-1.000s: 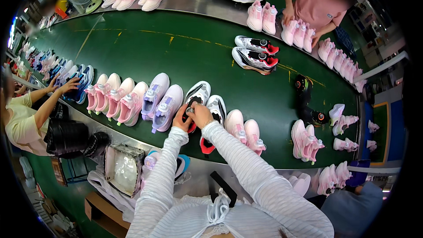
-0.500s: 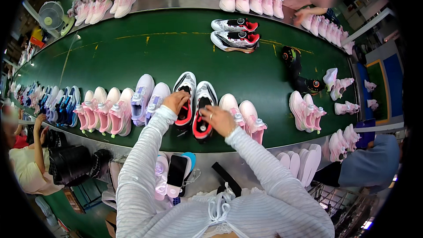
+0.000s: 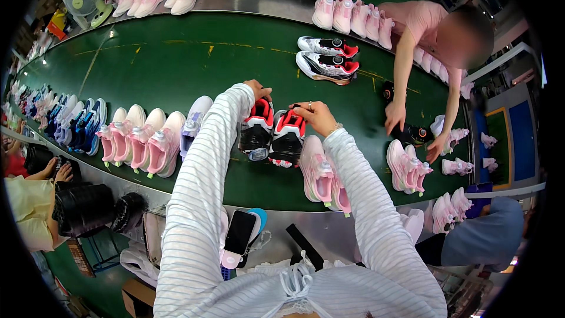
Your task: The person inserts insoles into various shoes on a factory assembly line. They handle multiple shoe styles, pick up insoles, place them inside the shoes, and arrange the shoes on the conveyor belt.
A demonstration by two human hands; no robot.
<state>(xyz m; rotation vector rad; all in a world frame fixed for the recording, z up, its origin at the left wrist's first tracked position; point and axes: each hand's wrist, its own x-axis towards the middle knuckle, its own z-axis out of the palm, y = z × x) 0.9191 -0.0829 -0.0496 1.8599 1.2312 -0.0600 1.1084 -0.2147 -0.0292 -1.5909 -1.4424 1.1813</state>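
1. Two black-and-red shoes sit side by side on the green tabletop; the left hand has its grip closed on the far end of the left shoe.
2. The right hand is clamped on the right shoe the same way.
3. Judged advice: keep both soles flat and the pair touching, clear of the pink shoes just right of the right grip.

Bright, even overhead light glares off the steel rim around the green conveyor belt, whose edges bend into black fisheye corners.
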